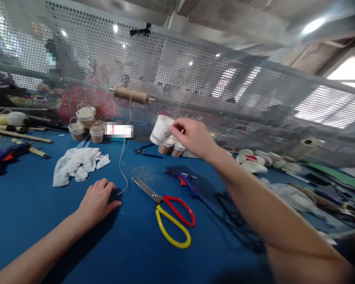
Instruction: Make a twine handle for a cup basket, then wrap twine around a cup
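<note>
My right hand (193,136) pinches a white paper cup (160,130) by its edge and holds it up, tilted, above the back of the table. Just below and behind it stand small brown cups with white rims (177,148), partly covered by the hand and the cup. On the blue table my left hand (98,199) rests with its fingers loosely bent and the thumb apart, holding nothing that I can see. The loose end of a twine (123,167) lies beside its fingertips. Large scissors (158,198) with red and yellow handles lie partly open between my hands.
A blue glue gun (187,181) and its black cord lie under my right forearm. Pliers (148,152), crumpled white cloth (78,163), a twine spool (130,94) and stacked cup baskets (86,115) are further back. Another glue gun (6,156) is at left, and a perforated metal screen (177,79) stands behind.
</note>
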Demonstrator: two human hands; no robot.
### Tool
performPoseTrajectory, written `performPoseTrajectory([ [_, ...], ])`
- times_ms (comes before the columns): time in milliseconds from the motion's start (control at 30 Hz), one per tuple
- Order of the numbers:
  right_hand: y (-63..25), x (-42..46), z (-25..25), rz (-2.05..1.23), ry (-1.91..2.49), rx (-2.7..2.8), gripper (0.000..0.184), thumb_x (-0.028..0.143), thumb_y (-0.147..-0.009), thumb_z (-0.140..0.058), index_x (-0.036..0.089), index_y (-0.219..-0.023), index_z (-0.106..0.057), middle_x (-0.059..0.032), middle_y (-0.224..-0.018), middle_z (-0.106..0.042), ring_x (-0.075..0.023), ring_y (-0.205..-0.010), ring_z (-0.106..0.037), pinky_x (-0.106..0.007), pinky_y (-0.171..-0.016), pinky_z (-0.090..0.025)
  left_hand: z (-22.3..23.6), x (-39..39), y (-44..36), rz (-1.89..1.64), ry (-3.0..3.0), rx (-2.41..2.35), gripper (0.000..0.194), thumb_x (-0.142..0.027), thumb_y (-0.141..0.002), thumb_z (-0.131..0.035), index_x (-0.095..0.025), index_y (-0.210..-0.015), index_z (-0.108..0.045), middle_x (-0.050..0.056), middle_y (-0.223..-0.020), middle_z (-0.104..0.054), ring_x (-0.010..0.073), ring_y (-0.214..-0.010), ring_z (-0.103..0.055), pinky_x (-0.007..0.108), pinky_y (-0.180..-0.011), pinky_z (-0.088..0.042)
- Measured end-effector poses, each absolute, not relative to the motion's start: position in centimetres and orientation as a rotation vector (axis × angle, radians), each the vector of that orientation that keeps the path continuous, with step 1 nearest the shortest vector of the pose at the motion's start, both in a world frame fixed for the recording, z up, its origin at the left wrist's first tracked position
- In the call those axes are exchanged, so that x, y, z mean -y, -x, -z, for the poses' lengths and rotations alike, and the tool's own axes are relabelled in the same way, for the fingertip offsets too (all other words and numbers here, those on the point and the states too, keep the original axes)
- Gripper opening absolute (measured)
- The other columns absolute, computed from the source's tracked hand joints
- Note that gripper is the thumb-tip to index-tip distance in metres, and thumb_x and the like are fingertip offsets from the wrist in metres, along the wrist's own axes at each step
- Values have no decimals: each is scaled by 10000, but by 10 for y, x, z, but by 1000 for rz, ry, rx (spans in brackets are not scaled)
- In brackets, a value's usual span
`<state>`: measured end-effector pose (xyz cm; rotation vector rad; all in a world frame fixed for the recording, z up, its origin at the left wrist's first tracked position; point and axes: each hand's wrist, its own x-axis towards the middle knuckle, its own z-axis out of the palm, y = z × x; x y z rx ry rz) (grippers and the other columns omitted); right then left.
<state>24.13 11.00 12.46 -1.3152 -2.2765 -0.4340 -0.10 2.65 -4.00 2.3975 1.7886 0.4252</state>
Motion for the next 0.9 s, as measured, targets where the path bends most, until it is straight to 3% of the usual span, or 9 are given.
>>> performPoseTrajectory([
  [200, -212, -39, -68, 108, 864, 2643, 139, 222, -834, -484, 125, -781, -569, -64, -737, -583, -140, -672, -514, -255, -625, -423, 35, -52, 13, -388, -2331, -1894, 164, -236, -787, -477, -156, -715, -602, 92, -767, -626, 227, -726, -604, 316, -637, -444],
  [333, -198, -27, -33, 32, 806, 2691, 124, 186, -832, -489, 109, -827, -585, -104, -825, -612, -178, -799, -543, -304, -731, -453, 20, -70, 36, -526, -2224, -2096, 188, -223, -799, -434, -138, -816, -601, 135, -798, -635, 286, -796, -609, 397, -685, -450],
  [467, -193, -25, -26, -78, 733, 2755, 164, 158, -806, -513, 103, -935, -599, -119, -999, -620, -180, -918, -563, -300, -816, -453, 2, -68, 44, -741, -2259, -2078, 317, -209, -732, -526, -117, -1034, -559, 170, -1072, -564, 301, -1029, -526, 414, -846, -416],
  [600, -210, -56, -48, -11, 1189, 2665, 205, 184, -818, -504, 186, -1004, -590, -13, -1087, -606, -92, -913, -577, -195, -818, -445, -3, -50, 30, -968, -2378, -1821, 317, -138, -766, -437, -156, -1067, -535, 94, -1102, -556, 183, -1051, -517, 295, -882, -415],
  [733, -241, -119, -60, 234, 1636, 2397, 201, 210, -864, -450, 125, -985, -587, -86, -1020, -608, -169, -952, -558, -328, -844, -440, 9, -37, 17, -1504, -2210, -1481, 205, -239, -820, -415, -152, -885, -590, 88, -916, -613, 201, -894, -576, 342, -806, -457],
  [900, -259, -183, -51, 433, 1973, 2124, 294, 302, -853, -493, 165, -1113, -510, -75, -1121, -535, -182, -935, -556, -387, -777, -475, 20, -31, 15, -1532, -2248, -1385, 195, -279, -833, -448, -177, -812, -614, 64, -846, -625, 194, -836, -584, 342, -779, -467],
])
